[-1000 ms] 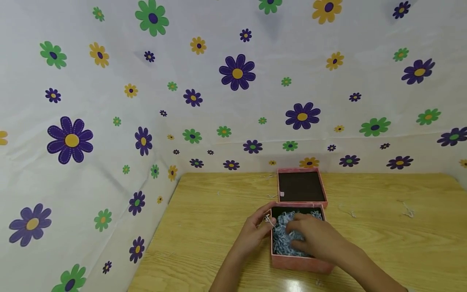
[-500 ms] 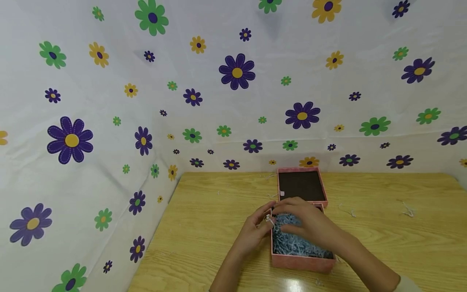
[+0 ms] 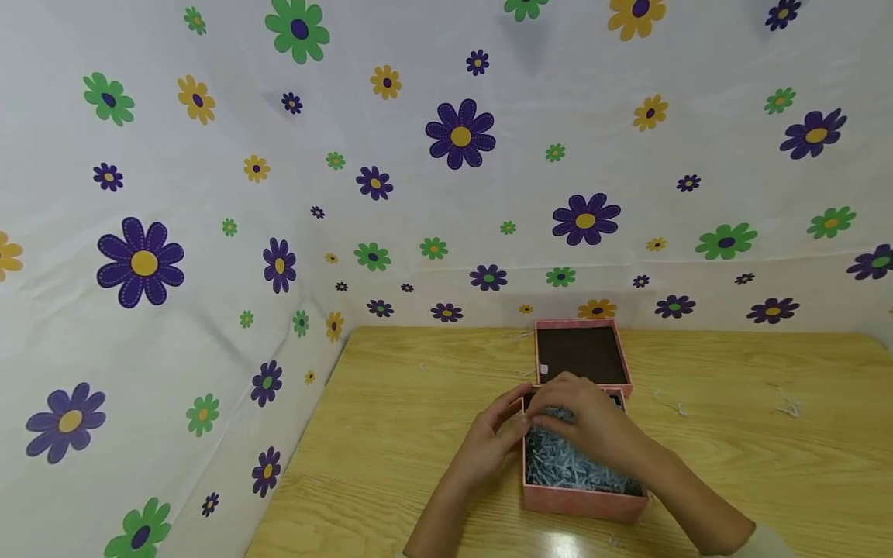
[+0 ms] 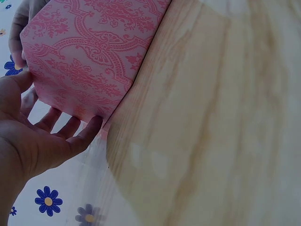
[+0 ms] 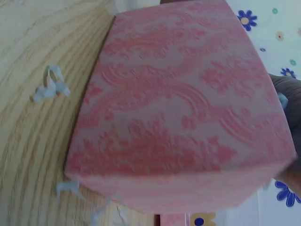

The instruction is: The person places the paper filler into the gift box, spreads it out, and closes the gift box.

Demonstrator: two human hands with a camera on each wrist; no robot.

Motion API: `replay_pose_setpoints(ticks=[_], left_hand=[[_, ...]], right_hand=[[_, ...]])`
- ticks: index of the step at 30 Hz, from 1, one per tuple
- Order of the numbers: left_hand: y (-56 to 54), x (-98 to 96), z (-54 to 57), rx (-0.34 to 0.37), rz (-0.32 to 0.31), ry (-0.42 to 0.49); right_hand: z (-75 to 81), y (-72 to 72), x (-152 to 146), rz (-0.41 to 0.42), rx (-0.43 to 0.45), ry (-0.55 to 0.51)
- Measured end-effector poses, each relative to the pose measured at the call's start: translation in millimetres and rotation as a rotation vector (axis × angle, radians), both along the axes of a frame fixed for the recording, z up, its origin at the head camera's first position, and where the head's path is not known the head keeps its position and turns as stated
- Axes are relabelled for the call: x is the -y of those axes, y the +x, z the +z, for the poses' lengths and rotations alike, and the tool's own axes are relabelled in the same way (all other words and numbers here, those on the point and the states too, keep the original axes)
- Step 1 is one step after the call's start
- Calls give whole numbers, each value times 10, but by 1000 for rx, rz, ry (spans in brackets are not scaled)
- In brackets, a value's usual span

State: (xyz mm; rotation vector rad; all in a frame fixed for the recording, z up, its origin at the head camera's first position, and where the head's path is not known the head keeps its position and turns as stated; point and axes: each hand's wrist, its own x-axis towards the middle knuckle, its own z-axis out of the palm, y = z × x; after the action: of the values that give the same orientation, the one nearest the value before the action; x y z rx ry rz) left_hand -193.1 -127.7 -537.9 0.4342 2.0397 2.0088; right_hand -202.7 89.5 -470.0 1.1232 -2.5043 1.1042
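Note:
A pink patterned box [image 3: 582, 502] stands on the table, filled with light blue shredded paper [image 3: 567, 467]. My left hand [image 3: 488, 446] holds its far left corner, the thumb at the rim and the fingers around the outer wall [image 4: 99, 52]. Over the box reaches my right hand [image 3: 593, 425], its thumb and index fingertip drawn together at the left rim, close to the left thumb. There they pinch at paper shreds, which the fingers mostly hide. In the right wrist view the box wall [image 5: 183, 94] covers most of that hand.
Directly behind the box lies its pink lid [image 3: 582, 355], dark inside face up. Loose white shreds [image 3: 790, 406] are scattered on the wooden table [image 3: 391, 418]. A flower-printed white sheet [image 3: 412, 217] rises behind and to the left.
My right hand has moved from the paper in the box to the left rim, where its fingertips have closed at the shreds by my left thumb. The left hand keeps its hold.

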Motion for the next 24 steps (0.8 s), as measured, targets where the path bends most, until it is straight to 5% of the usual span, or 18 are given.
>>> replay_pose_setpoints(ticks=[15, 20, 24], left_hand=[[15, -23, -5, 25, 46, -4], [17, -22, -6, 22, 50, 3], [18, -27, -3, 27, 39, 3]], right_hand=[[58, 133, -457, -19, 68, -23], [16, 139, -489, 100, 160, 67], [7, 153, -420, 96, 204, 216]])
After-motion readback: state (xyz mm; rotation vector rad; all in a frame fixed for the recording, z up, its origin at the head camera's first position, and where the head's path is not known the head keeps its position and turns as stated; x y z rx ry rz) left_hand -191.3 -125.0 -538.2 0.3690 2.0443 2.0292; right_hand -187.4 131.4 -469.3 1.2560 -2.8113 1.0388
